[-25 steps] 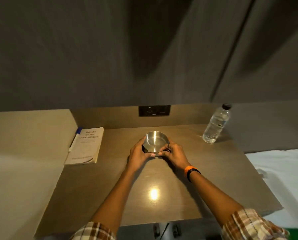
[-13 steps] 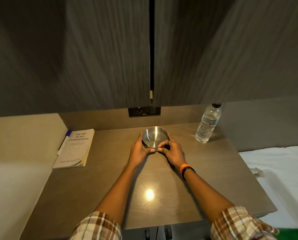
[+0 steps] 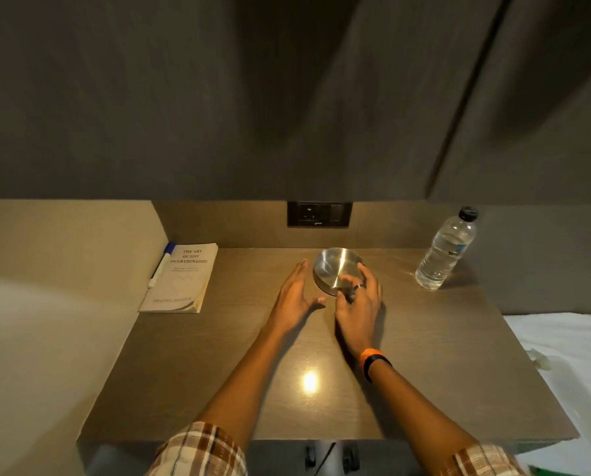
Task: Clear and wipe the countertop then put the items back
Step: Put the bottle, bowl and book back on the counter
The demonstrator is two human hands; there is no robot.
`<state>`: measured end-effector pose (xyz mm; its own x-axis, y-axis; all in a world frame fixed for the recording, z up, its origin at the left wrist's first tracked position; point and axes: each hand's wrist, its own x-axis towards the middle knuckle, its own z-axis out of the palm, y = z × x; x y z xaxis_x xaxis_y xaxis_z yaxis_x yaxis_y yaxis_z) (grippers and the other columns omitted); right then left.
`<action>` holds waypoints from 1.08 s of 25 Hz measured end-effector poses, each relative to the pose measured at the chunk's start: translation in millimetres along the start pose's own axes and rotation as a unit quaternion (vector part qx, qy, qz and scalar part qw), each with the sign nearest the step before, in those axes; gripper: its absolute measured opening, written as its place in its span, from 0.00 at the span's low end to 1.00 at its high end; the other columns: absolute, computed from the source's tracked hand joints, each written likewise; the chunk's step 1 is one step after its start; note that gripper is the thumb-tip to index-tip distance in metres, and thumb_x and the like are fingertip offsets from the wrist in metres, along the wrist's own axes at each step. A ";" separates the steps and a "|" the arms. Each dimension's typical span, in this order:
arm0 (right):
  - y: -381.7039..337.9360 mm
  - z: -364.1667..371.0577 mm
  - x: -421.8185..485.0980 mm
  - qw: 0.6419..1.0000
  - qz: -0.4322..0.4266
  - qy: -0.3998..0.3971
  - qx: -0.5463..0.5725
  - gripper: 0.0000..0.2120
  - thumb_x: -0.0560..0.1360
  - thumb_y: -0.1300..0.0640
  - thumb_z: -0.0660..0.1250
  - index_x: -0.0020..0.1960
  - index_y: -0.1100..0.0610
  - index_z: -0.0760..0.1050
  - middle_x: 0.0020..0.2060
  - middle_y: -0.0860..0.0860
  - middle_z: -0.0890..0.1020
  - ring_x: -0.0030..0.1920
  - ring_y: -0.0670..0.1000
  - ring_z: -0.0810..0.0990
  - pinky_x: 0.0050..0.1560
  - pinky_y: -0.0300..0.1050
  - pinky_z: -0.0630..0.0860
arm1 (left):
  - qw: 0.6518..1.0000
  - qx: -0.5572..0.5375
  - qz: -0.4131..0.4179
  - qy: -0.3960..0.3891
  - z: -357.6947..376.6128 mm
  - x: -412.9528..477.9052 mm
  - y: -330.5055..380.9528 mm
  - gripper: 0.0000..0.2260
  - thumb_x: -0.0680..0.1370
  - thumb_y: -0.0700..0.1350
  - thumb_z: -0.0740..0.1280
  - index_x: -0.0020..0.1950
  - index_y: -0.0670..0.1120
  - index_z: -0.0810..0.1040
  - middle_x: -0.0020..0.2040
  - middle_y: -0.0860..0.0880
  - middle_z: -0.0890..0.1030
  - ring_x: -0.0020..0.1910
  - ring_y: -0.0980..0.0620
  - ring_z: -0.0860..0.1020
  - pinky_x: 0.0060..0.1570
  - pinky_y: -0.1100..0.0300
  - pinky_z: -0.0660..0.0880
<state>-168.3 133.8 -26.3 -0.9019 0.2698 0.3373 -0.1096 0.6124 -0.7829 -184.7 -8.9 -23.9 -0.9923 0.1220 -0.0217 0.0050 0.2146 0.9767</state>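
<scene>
Head cam: steel bowl (image 3: 337,271) sits mid-back on the countertop (image 3: 424,355). Left hand (image 3: 292,298) is spread wide beside it, gripping nothing; right hand (image 3: 357,305) has loose fingers draped over the rim, not clamped.

Dark switch/socket plate (image 3: 319,214) on back wall, 12 o'clock. Dark wood-grain cabinet panels (image 3: 218,97) above. White bedding (image 3: 568,355) at 4 o'clock. Green object (image 3: 558,471), bottom right corner.
</scene>
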 end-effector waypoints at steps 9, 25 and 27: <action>-115.5 141.9 -34.2 0.959 -0.101 -0.266 0.009 0.15 0.79 0.53 0.67 0.65 0.53 0.77 0.67 0.48 0.71 0.68 0.47 0.70 0.70 0.47 0.73 | 0.864 0.396 -0.148 0.274 -221.7 -14.1 -34.9 0.21 0.81 0.39 0.65 0.74 0.46 0.69 0.75 0.41 0.68 0.72 0.40 0.68 0.69 0.43 0.72; -106.2 141.3 -22.3 0.976 0.040 -0.212 0.030 0.15 0.70 0.64 0.68 0.55 0.55 0.81 0.54 0.52 0.82 0.54 0.51 0.80 0.53 0.41 0.74 | 0.959 0.262 -0.075 0.079 -150.2 16.9 -22.5 0.15 0.75 0.39 0.72 0.62 0.47 0.83 0.61 0.42 0.82 0.62 0.44 0.78 0.65 0.49 0.75; -98.0 126.4 -18.0 0.972 0.034 -0.231 0.021 0.16 0.68 0.64 0.67 0.53 0.53 0.82 0.50 0.51 0.84 0.50 0.50 0.81 0.50 0.41 0.74 | 0.961 0.254 -0.077 0.077 -133.9 14.6 -22.3 0.17 0.74 0.41 0.74 0.63 0.49 0.82 0.61 0.45 0.82 0.61 0.46 0.79 0.64 0.50 0.76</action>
<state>-194.1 -25.0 -21.7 -0.9980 -0.0591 0.0214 -0.0514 0.5706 -0.8196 -215.8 -141.6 -17.4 -0.9926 -0.0856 -0.0866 -0.1217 0.6693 0.7329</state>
